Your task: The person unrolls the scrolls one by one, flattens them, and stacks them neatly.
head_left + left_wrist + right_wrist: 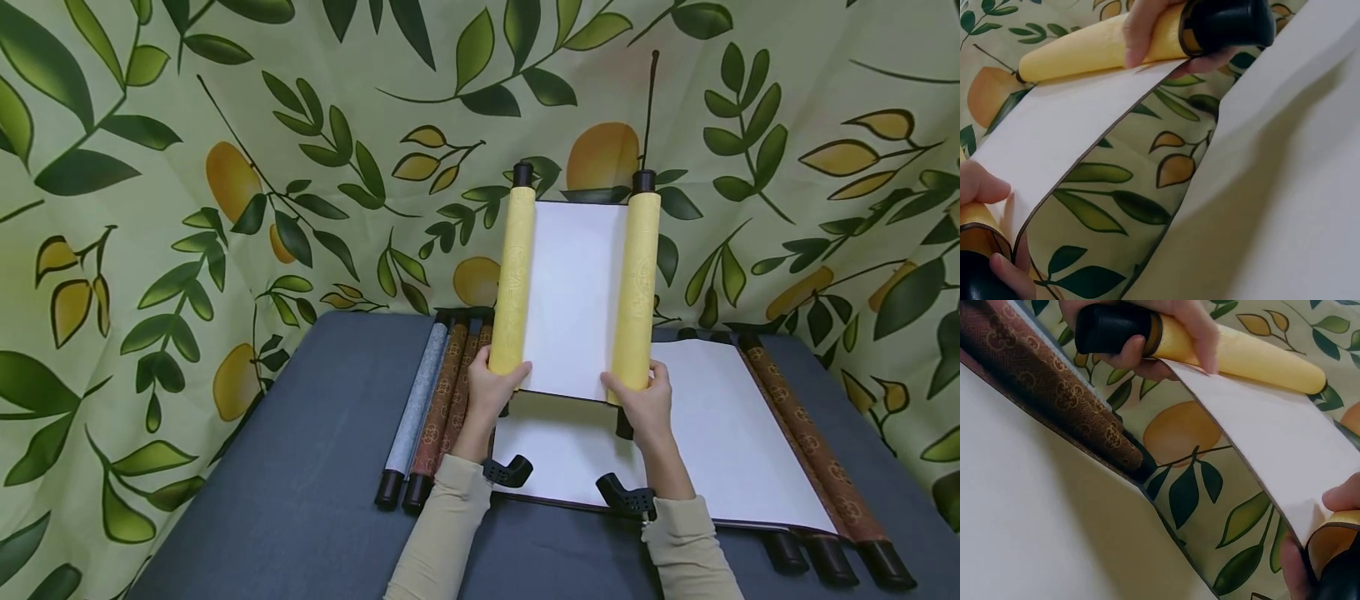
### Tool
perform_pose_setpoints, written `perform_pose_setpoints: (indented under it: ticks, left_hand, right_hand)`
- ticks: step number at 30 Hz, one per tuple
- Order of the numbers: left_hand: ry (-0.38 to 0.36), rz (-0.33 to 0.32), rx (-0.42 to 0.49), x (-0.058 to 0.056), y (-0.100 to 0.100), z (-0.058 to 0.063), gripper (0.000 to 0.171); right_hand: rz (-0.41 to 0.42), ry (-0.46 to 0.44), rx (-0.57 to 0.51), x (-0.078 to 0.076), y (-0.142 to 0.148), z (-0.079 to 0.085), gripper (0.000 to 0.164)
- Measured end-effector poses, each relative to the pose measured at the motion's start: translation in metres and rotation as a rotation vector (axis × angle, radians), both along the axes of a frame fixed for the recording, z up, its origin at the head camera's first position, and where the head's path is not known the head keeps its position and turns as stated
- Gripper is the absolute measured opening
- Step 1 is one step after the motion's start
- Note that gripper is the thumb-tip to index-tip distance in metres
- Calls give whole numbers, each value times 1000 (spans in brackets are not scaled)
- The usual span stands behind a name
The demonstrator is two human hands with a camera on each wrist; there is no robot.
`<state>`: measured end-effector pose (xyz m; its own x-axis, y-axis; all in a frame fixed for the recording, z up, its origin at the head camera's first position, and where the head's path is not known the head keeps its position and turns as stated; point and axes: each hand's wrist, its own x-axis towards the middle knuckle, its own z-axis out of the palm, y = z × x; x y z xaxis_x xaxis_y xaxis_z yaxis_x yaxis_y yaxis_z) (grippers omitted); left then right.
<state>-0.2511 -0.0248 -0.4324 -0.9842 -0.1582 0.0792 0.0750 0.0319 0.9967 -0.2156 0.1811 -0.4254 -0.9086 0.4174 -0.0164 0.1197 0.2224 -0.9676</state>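
A yellow hanging scroll (573, 292) is held up above the table, partly unrolled, with blank white paper between its two rolls. My left hand (497, 385) grips the lower end of the left roll (513, 275), thumb on the paper side. My right hand (647, 398) grips the right roll (637, 283) likewise, near its black end knob (1113, 328). In the left wrist view the paper's dark-edged lower border spans the gap between the hands. Parts of the fingers are hidden behind the rolls.
Beneath lies a larger white scroll sheet (727, 433), spread on the blue-grey table (315, 433). Brown patterned rolls (810, 425) lie at its right. On the left are a light blue roll (417, 392) and several brown rolls (442, 392). A leaf-patterned cloth (300, 50) hangs behind.
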Motion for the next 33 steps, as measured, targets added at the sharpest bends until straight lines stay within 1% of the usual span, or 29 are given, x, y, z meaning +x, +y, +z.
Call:
perform_pose_setpoints:
  ticks: [2,4,8,12,16,18,20,24,26,28,33]
  left_hand:
    - [-8,8,4,-1,-2,0,50]
    - [-10,16,10,-2,-5,0,51]
    - [8,9,34,-4,-9,-1,44]
    - [19,-43,55,-5,-14,0,42]
    - [-16,-97,40,-6,-19,2,40]
    - [-39,-127,28,-7,-21,3,41]
    - [-49,-160,17,-8,-25,4,42]
    - [-56,-208,8,-7,-31,7,43]
    - [-58,-207,3,-6,-33,8,42]
    - [-65,-191,-2,-5,-33,8,42]
    - [-36,-99,26,1,-29,6,38]
  right_hand:
    - [1,1,1,0,2,0,60]
    - [0,10,0,1,3,1,56]
    - [12,18,-7,1,6,3,50]
    - [53,-3,-3,2,11,5,51]
    - [136,-46,22,4,19,7,59]
    - [155,-52,9,6,20,9,60]
    - [142,-41,-20,6,18,10,60]
    - [73,-18,-83,2,9,8,53]
    - [53,-28,-84,0,6,7,51]
    - [46,-47,-75,-1,5,6,50]
    - [43,-62,-50,1,5,5,52]
